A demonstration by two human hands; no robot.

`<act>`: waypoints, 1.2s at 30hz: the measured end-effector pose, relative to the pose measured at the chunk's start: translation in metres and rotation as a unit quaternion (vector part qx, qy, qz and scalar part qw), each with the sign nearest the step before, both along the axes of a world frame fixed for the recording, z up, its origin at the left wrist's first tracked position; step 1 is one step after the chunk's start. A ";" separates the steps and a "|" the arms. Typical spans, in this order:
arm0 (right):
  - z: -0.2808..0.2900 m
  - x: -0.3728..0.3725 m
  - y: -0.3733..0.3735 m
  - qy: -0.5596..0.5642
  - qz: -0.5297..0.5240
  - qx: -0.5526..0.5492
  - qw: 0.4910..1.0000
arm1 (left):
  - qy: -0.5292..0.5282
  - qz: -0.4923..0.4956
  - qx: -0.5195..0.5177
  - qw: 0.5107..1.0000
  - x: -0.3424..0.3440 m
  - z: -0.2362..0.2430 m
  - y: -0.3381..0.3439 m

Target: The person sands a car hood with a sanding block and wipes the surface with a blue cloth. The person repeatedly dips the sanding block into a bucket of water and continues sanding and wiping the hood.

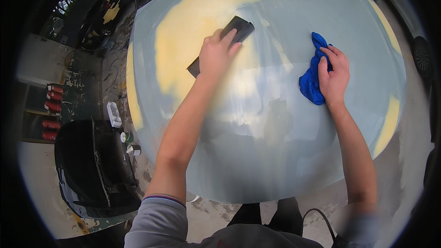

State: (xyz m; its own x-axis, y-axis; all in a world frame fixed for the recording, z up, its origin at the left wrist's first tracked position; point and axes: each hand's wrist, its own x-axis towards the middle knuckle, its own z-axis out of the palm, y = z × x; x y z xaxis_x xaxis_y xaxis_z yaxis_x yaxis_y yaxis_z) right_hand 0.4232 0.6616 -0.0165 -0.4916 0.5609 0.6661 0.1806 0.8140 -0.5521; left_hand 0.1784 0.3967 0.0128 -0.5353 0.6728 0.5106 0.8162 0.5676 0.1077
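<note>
In the head view, a bare, stained floor (213,210) surrounds a large, smoothly curved grey panel (289,14), its surface marked with pale yellow patches (181,48) and a glossy shine near the middle. On the left, red cylinders (53,106) lie stacked in a shelf on the wall. Below them rests a black car part (76,158), with a white tray (114,114) and two small tins (127,137) beside it, near the panel's left edge. On the far right a car wheel (421,58) shows, and a dark cable (323,214) loops by the person's legs (284,216).

The left hand (217,55) holds a long dark block (241,27) from above, fingers lying over it and thumb spread toward its right side. The block sits slantwise on the panel, left of centre, over the big yellow patch, both ends showing beyond the hand. The right hand (335,74) holds a crumpled blue cloth (311,81) against the grey part of the panel, right of centre, fingers bent over the cloth's right side. The two hands are well apart.
</note>
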 end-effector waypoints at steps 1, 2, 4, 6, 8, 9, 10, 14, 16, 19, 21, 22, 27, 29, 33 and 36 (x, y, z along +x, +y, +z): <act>-0.003 0.002 0.004 -0.002 -0.005 0.004 1.000 | -0.012 0.001 0.003 1.000 0.024 -0.006 -0.008; -0.005 0.006 0.008 -0.004 -0.013 0.007 1.000 | -0.015 -0.015 0.004 1.000 0.052 -0.011 -0.023; -0.001 0.010 0.012 -0.007 -0.019 -0.001 1.000 | -0.026 -0.031 -0.006 0.999 0.111 -0.020 -0.065; 0.005 0.011 0.003 -0.012 -0.017 -0.006 1.000 | -0.018 -0.029 -0.021 0.999 0.114 -0.015 -0.079; 0.010 0.010 0.002 -0.009 -0.020 -0.012 1.000 | 0.000 -0.027 -0.031 0.999 0.087 -0.009 -0.063; 0.013 0.011 -0.001 -0.008 -0.018 -0.018 1.000 | 0.018 -0.011 -0.004 1.000 0.048 -0.009 -0.041; 0.012 0.010 -0.004 -0.007 -0.018 -0.023 1.000 | 0.010 0.010 -0.007 1.000 0.005 0.001 -0.013; 0.018 -0.008 -0.027 0.017 0.016 -0.035 0.999 | -0.026 0.200 -0.055 0.978 -0.175 0.035 0.041; 0.012 -0.003 -0.016 0.007 0.001 -0.015 1.000 | -0.035 0.106 -0.012 0.994 -0.142 0.013 0.044; 0.010 0.007 0.010 -0.001 -0.028 -0.008 1.000 | 0.013 0.022 0.028 0.999 -0.031 -0.019 0.017; 0.007 0.011 0.009 -0.010 -0.024 -0.010 1.000 | -0.007 0.037 0.005 0.999 0.028 -0.016 -0.025; 0.007 0.012 0.007 -0.012 -0.021 -0.010 1.000 | -0.012 0.045 0.004 0.999 0.047 -0.015 -0.038; 0.015 0.008 -0.006 -0.005 -0.018 -0.009 1.000 | 0.002 0.039 -0.019 0.999 0.001 -0.001 -0.026; 0.017 0.000 -0.011 0.000 -0.008 -0.028 1.000 | -0.003 0.077 -0.008 0.997 -0.063 0.013 0.010; 0.006 -0.002 -0.007 0.005 -0.009 0.002 1.000 | -0.045 0.097 -0.002 0.994 -0.096 0.015 0.039; -0.005 0.010 0.018 -0.012 -0.019 -0.016 1.000 | -0.016 0.022 0.015 1.000 0.030 -0.017 -0.012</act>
State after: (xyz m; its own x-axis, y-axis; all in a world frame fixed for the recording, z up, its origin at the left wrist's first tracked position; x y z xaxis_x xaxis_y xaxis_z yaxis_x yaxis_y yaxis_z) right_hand 0.4329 0.6800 -0.0214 -0.4846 0.6001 0.6364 0.2252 0.7887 -0.5721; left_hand 0.2089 0.3850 -0.0042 -0.5807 0.6324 0.5128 0.7861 0.5993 0.1512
